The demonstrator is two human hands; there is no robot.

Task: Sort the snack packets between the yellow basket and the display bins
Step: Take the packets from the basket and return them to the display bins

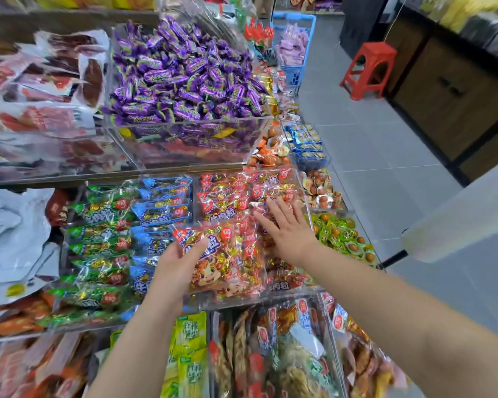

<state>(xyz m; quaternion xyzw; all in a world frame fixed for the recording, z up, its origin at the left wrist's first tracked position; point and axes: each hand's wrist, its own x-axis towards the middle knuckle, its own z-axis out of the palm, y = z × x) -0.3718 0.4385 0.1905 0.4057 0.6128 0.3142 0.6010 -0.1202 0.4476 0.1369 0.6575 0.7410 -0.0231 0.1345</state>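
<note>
My left hand (pixel 179 262) grips the left edge of a red snack packet (pixel 227 259) with a cartoon bull, held over the clear display bin (pixel 306 193) of red packets. My right hand (pixel 285 228) lies flat with fingers spread on the red packets (pixel 236 193) in that bin, just right of the held packet. Beside it to the left are bins of blue packets (pixel 161 208) and green packets (pixel 98 242). No yellow basket is in view.
A bin of purple candies (pixel 184 79) sits on the tier above. Lower bins hold yellow-green packets (pixel 189 349) and dried snacks (pixel 270 346). A blue basket (pixel 295 41) and a red stool (pixel 370 70) stand on the grey floor aisle at right.
</note>
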